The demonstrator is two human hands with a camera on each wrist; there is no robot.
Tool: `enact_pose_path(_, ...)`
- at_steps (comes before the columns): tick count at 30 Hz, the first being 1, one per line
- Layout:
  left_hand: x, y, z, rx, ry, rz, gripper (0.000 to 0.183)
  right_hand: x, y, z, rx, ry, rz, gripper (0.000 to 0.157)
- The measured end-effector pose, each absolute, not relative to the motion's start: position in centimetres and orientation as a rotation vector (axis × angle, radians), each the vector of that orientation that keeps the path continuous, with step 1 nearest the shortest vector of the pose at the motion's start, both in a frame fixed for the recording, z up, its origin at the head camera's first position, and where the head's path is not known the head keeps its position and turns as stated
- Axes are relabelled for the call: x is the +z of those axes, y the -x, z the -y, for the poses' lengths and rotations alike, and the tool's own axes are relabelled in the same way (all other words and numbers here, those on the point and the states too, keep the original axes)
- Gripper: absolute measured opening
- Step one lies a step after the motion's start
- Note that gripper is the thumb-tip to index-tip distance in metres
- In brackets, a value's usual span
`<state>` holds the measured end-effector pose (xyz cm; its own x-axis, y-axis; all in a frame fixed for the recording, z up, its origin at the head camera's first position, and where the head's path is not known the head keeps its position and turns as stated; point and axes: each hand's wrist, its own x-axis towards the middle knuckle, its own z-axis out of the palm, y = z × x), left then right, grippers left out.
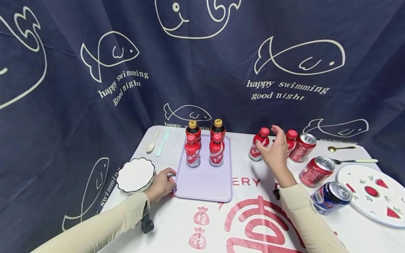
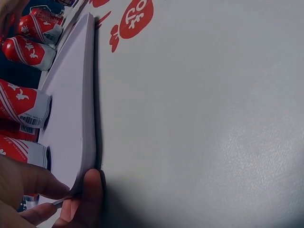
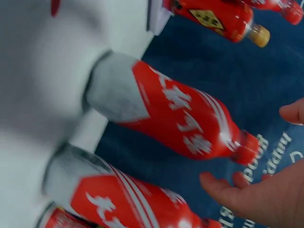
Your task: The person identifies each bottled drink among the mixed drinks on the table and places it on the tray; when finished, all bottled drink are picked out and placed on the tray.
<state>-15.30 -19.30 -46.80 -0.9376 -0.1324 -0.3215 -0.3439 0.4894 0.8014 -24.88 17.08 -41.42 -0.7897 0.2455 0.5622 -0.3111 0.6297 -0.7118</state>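
My left hand [image 1: 161, 184] pinches the front left corner of the lavender tray [image 1: 204, 186]; in the left wrist view the thumb lies over the rim with fingers at its outer side. On the tray stand two red-capped cola bottles [image 1: 192, 153] and two yellow-capped dark bottles [image 1: 218, 131] behind them. Over on the right, my right hand [image 1: 276, 154] is beside an upright red-capped bottle [image 1: 259, 146], thumb and fingers spread. A gap shows between those fingers and the bottle [image 3: 175, 109] in the right wrist view. Another red-capped bottle [image 1: 291, 138] is partly hidden behind the hand.
Two red cans [image 1: 316, 172] and a blue can [image 1: 330, 198] stand at the right. Near them lie a watermelon-patterned plate [image 1: 360, 172], a fork [image 1: 357, 161] and a gold spoon [image 1: 341, 148]. A white bowl [image 1: 136, 174], pale spoon [image 1: 152, 143] and mint knife [image 1: 162, 143] are at the left.
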Motion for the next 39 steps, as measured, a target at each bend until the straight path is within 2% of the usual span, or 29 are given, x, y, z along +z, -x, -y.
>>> enact_pose_path(5,-47.0,15.4,19.3,1.426,0.406,-2.514,0.045,-42.7,25.6,-16.7,1.181,0.017,2.235,0.074)
enact_pose_path(22,-46.8,15.2,19.3,1.422,0.395,-2.535,0.045,-45.7,27.0,-15.7,1.207,0.064,2.109,0.071)
enact_pose_path(39,-46.9,15.4,19.2,1.351,0.408,-2.559,0.043,-46.5,27.2,-16.2,1.187,0.046,2.161,0.070)
